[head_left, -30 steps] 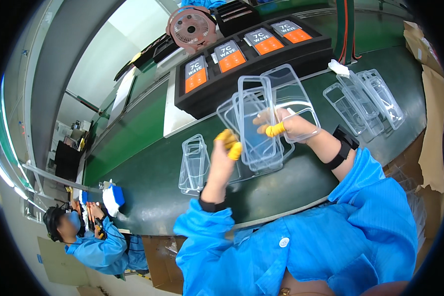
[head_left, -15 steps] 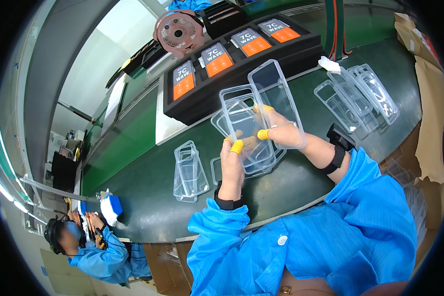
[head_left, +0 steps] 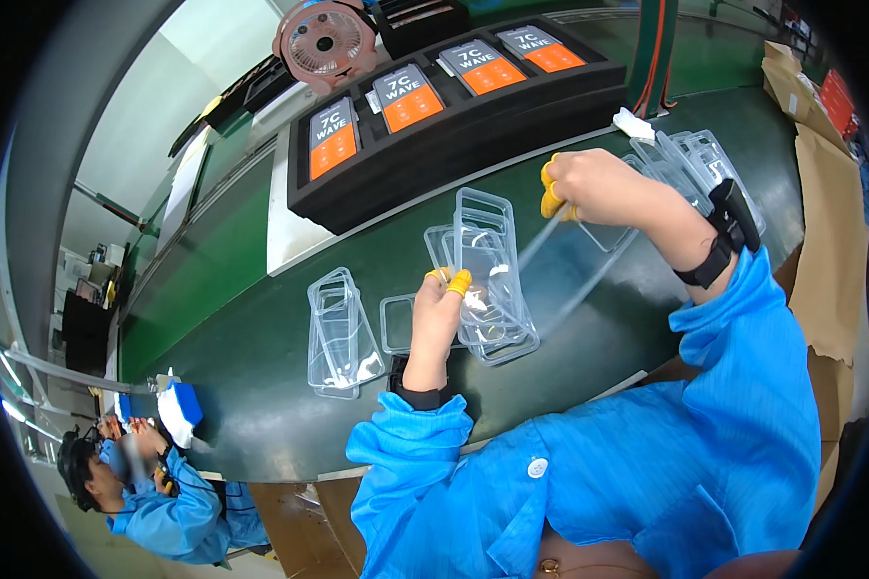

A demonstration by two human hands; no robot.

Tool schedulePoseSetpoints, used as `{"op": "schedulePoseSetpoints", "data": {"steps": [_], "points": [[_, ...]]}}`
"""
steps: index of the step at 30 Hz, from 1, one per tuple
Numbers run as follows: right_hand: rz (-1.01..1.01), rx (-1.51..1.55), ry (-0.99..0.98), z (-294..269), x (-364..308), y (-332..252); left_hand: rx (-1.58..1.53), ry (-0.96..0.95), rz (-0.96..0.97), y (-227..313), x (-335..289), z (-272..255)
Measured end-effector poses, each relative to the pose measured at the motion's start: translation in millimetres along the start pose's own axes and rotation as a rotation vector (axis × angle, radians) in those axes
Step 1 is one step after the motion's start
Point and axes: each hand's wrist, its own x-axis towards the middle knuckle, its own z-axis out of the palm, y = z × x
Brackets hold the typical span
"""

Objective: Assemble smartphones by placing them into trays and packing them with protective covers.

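My left hand [head_left: 436, 314], with yellow finger cots, pinches the lower left edge of a clear phone case [head_left: 487, 214] held tilted up over the bench. Several similar clear cases overlap behind and below it; whether the hand grips more than one I cannot tell. Further right and raised, my right hand [head_left: 597, 193] is closed, also in yellow finger cots, on another clear case [head_left: 543, 241]. That one is tilted nearly edge-on and smeared by motion. A small stack of clear cases [head_left: 343, 338] lies left of my left hand. More clear cases [head_left: 714, 159] lie beyond my right wrist.
A black foam tray [head_left: 396, 183] with several grey and orange boxes stands across the green bench [head_left: 261, 386]. A pink fan [head_left: 324, 43] is behind it. White tissue [head_left: 633, 124] lies by a post. Brown paper [head_left: 826, 222] hangs at right. A co-worker [head_left: 169, 507] sits lower left.
My right hand has moved up and right, away from my left hand, taking a clear case with it. My left hand still holds its case near the same spot. The whole view has shifted slightly.
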Motion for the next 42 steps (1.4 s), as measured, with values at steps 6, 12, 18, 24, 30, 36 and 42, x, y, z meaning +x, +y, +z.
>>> {"op": "schedulePoseSetpoints", "data": {"steps": [6,12,18,24,30,36,42], "points": [[0.027,-0.182,-0.237,18,39,-22,-0.036,-0.112,0.054,10,-9,5],[0.319,0.154,0.034,47,66,-27,-0.074,-0.186,0.113,5,-9,2],[0.508,0.428,0.13,74,66,-35,-0.151,-0.201,0.056,-4,0,3],[0.189,0.68,0.123,61,58,-30,-0.08,-0.137,0.021,7,-6,6],[0.506,1.034,0.715,85,23,-11,-0.088,0.001,0.094,3,-6,5],[0.336,1.61,0.236,89,-8,-68,0.012,-0.124,0.431,10,-20,13],[0.2,1.477,0.282,79,-17,-71,0.307,-0.153,0.601,1,-19,12]]}}
